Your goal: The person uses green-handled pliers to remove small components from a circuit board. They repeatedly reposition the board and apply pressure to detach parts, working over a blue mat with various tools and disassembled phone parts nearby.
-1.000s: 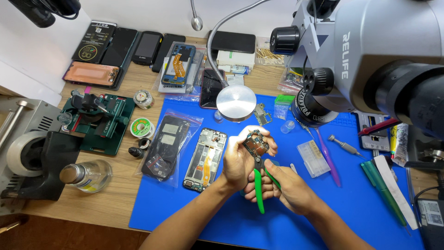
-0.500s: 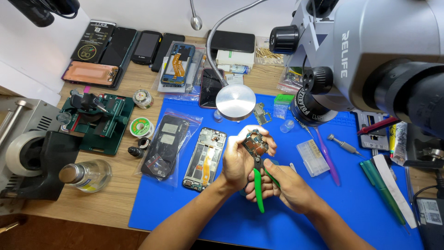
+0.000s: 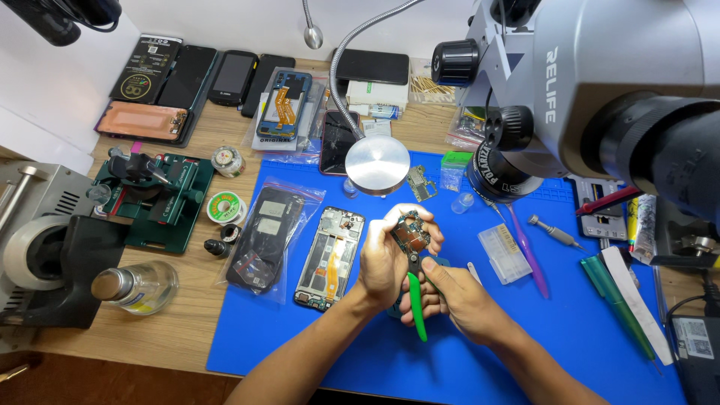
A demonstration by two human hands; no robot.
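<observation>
Circuit board [image 3: 410,235] held up over the blue work mat [image 3: 300,330], just under the round lamp head [image 3: 377,161].
Left hand [image 3: 386,259] curls its fingers shut around the board, steadying it in the light; right hand [image 3: 450,289] grips green-handled pliers [image 3: 415,300], tips at the board's lower edge. An opened phone frame [image 3: 330,259] lies just beside.

A wooden workbench [image 3: 187,330] carries a blue work mat [image 3: 570,337] at its middle, a green clamping jig [image 3: 154,199], a clear bottle [image 3: 135,286] and solder reels on the left, and several phones [image 3: 232,76] along the back edge.
</observation>
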